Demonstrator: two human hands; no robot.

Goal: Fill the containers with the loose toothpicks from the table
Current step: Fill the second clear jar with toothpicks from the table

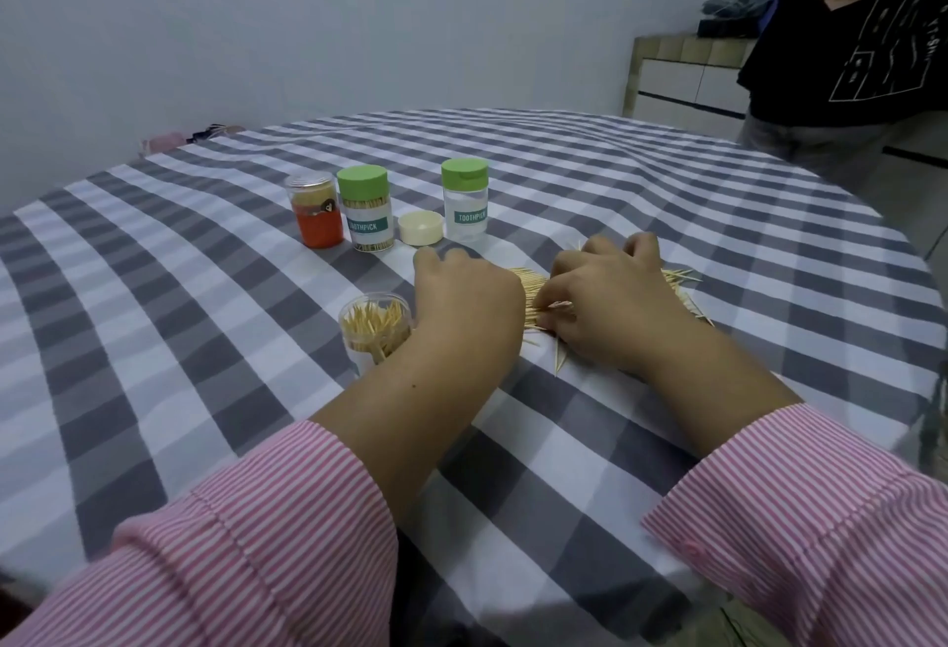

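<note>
Both your hands are down on the bench (pixel 169 318), over its grey-and-white checked cloth, right at the pile of loose toothpicks (pixel 533 290). Your right hand (pixel 610 302) lies on top of the pile, fingers curled, its fingertips pinching into a bunch of picks near the pile's left edge. Your left hand (pixel 464 295) rests just beside it, knuckles up, fingers bent down toward the cloth; whether it holds any picks, I cannot tell from here. Loose picks fan out past your right hand on the far side, and a couple poke out toward you below it.

Just left of your left wrist stands the open clear container (pixel 375 331), already bristling with upright toothpicks. Farther back, a row: a red-orange jar (pixel 315 213) with a clear cap, touching or nearly touching the green-lidded container (pixel 365 213) packed with picks, then a cream lid (pixel 421 228) lying on the cloth, then a second green-lidded container (pixel 465 200), which looks clear inside. Another person (pixel 851 30) in a dark shirt stands at the far right corner.
</note>
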